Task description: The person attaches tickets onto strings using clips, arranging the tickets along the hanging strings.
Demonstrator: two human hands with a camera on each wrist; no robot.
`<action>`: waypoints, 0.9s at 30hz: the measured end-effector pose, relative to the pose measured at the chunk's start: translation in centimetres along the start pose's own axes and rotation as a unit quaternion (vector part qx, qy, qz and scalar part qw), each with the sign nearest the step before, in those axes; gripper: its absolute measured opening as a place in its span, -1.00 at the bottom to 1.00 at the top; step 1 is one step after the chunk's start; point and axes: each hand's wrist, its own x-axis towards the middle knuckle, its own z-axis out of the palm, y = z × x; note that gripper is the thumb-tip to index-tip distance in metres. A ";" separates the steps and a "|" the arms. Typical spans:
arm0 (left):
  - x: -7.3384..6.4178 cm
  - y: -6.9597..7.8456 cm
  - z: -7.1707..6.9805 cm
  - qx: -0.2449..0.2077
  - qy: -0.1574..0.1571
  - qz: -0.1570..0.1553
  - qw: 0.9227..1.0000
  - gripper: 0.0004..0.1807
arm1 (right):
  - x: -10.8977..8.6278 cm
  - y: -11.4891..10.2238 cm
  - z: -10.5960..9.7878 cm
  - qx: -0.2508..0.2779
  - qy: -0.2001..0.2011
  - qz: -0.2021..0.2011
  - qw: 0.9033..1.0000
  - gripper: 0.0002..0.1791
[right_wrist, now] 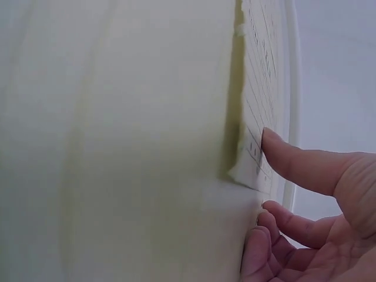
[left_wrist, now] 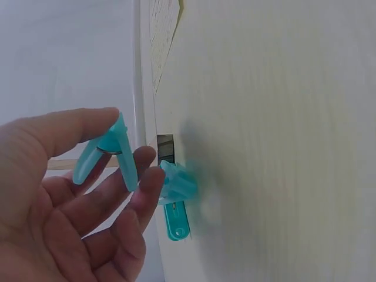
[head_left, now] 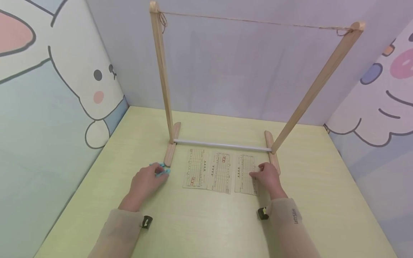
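Observation:
My left hand point(head_left: 146, 181) pinches a turquoise clothespin point(left_wrist: 126, 160) between thumb and a finger, its two handle legs spread. Beyond the fingertips, more turquoise clothespins point(left_wrist: 177, 222) lie on the table beside the stand's left foot. On the right, my right hand point(head_left: 267, 177) is at the right-hand printed paper slip point(head_left: 246, 173). In the right wrist view the thumb lies on the slip's printed face, with the other fingers curled at its edge. That slip's near edge point(right_wrist: 239, 158) curls up off the table. Two other printed slips, a left one point(head_left: 196, 168) and a middle one point(head_left: 221, 172), lie alongside.
A wooden stand with a left post point(head_left: 164, 79) and a right post point(head_left: 317, 86) rises behind the slips. Twine point(head_left: 242, 19) runs between the post tops, and a white rod point(head_left: 222, 145) joins the bases. Cartoon-printed walls enclose the yellow table point(head_left: 200, 222).

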 end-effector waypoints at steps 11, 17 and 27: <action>0.2 0.2 -0.1 -0.059 -0.011 -0.003 0.998 -0.65 | 0.4 -0.2 -0.2 0.011 -0.010 -0.002 1.000 -0.42; 0.0 0.3 -0.3 -0.092 -0.017 0.006 0.996 -0.61 | 0.7 0.2 -0.2 0.021 -0.010 0.010 1.000 -0.48; 0.4 0.0 -0.1 -0.164 -0.035 -0.006 0.986 -0.63 | 0.2 0.3 -0.2 0.025 -0.001 0.016 1.000 -0.54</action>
